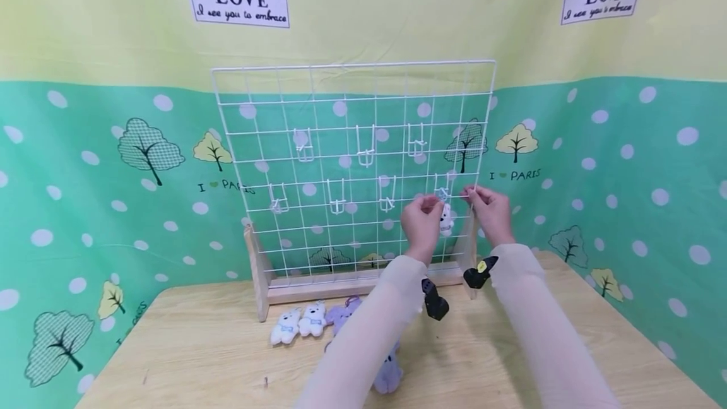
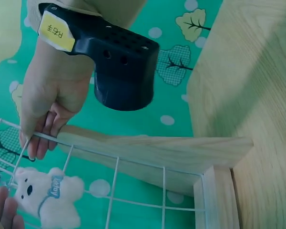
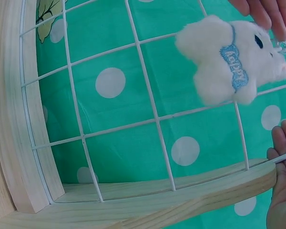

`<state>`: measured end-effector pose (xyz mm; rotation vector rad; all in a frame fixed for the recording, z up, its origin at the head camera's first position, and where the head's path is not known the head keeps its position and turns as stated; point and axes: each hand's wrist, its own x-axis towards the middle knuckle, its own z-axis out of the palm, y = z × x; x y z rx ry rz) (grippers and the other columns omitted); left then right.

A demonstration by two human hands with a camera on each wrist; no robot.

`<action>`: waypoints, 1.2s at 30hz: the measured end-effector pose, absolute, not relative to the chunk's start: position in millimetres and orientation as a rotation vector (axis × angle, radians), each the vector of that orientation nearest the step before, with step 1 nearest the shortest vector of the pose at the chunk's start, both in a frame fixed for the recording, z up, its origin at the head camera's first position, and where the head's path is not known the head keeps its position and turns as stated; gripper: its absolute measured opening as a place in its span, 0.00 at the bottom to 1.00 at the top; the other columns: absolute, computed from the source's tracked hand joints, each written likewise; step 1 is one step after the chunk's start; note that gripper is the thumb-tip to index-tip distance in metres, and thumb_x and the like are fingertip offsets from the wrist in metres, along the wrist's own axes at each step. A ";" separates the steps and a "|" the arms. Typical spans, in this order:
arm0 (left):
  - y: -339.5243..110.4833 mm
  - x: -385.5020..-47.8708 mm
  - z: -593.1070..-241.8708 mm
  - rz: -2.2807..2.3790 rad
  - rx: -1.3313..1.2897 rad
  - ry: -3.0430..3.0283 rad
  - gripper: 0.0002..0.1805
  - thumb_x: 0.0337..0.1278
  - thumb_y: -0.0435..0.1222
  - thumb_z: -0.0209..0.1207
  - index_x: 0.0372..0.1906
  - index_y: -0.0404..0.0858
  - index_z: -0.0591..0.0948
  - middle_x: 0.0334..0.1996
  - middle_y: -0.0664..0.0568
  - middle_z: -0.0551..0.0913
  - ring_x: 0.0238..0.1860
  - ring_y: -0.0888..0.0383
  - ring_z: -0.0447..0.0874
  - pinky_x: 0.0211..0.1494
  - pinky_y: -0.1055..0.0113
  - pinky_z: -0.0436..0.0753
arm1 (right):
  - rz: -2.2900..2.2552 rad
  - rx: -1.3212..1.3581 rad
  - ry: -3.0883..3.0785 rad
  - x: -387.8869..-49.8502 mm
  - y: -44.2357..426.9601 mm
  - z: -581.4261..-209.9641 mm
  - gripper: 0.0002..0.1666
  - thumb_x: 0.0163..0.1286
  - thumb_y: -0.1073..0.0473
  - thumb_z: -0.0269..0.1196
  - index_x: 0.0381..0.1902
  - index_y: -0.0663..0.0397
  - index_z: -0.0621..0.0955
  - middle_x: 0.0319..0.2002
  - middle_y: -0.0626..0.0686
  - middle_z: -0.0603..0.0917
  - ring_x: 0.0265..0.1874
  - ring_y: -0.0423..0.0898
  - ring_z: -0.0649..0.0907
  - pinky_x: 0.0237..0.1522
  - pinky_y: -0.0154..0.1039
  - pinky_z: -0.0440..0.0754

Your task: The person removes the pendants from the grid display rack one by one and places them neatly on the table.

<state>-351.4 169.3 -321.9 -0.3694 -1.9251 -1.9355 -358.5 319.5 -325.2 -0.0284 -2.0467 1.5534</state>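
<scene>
A white plush bear keychain (image 1: 446, 219) with a blue "happy" bow hangs by a metal clasp at the lower right hook (image 1: 442, 191) of the white wire grid rack (image 1: 353, 65). My left hand (image 1: 421, 225) pinches it near the clasp, beside the bear's head; the fingertip contact is partly hidden. The right wrist view shows the bear (image 3: 224, 59) sideways in front of the wires, with left fingers (image 3: 269, 14) by its head. My right hand (image 1: 491, 212) grips the rack's right side wire, its fingers (image 2: 40, 143) curled around it in the left wrist view.
Several other wire hooks (image 1: 337, 197) sit on the grid in two rows. Wooden feet (image 1: 258, 276) hold the rack on the wood table (image 1: 199, 333). White plush bears (image 1: 286, 327) and purple plush toys (image 1: 389, 374) lie in front, partly behind my left sleeve. Patterned cloth (image 1: 85, 207) surrounds the table.
</scene>
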 end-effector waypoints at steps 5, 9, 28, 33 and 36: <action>171.1 -350.0 -315.3 -1.900 -0.352 -1.921 0.07 0.56 0.35 0.63 0.39 0.38 0.85 0.32 0.55 0.85 0.34 0.63 0.80 0.37 0.72 0.80 | 1.560 -0.037 -2.030 -357.1 320.2 -322.9 0.23 0.70 0.50 0.55 0.56 0.61 0.77 0.49 0.55 0.83 0.47 0.40 0.83 0.52 0.33 0.77; 172.7 -350.1 -313.5 -1.896 -0.337 -1.931 0.06 0.56 0.36 0.63 0.38 0.39 0.85 0.31 0.56 0.85 0.33 0.65 0.80 0.35 0.74 0.80 | 1.569 -0.032 -2.026 -356.8 319.7 -322.9 0.23 0.70 0.51 0.56 0.56 0.61 0.77 0.49 0.55 0.83 0.48 0.43 0.83 0.51 0.33 0.77; 168.7 -350.9 -309.0 -1.932 -0.359 -1.971 0.03 0.59 0.36 0.61 0.35 0.42 0.84 0.30 0.58 0.82 0.31 0.65 0.78 0.35 0.74 0.80 | 1.579 -0.037 -2.034 -356.5 314.6 -323.0 0.22 0.71 0.51 0.55 0.56 0.60 0.77 0.49 0.56 0.83 0.48 0.42 0.83 0.52 0.34 0.77; 166.8 -350.5 -309.0 -1.897 -0.414 -1.968 0.03 0.59 0.35 0.61 0.34 0.40 0.83 0.29 0.57 0.81 0.30 0.64 0.77 0.33 0.74 0.80 | 1.578 -0.043 -2.028 -356.7 315.4 -323.9 0.23 0.71 0.51 0.55 0.55 0.60 0.77 0.49 0.55 0.84 0.49 0.44 0.83 0.53 0.36 0.76; 165.7 -349.4 -308.2 -1.884 -0.443 -1.984 0.03 0.59 0.36 0.61 0.34 0.41 0.83 0.29 0.58 0.82 0.30 0.65 0.77 0.33 0.74 0.80 | 1.586 -0.035 -2.018 -356.2 316.2 -323.5 0.23 0.71 0.51 0.55 0.55 0.61 0.78 0.49 0.58 0.83 0.50 0.46 0.82 0.55 0.38 0.76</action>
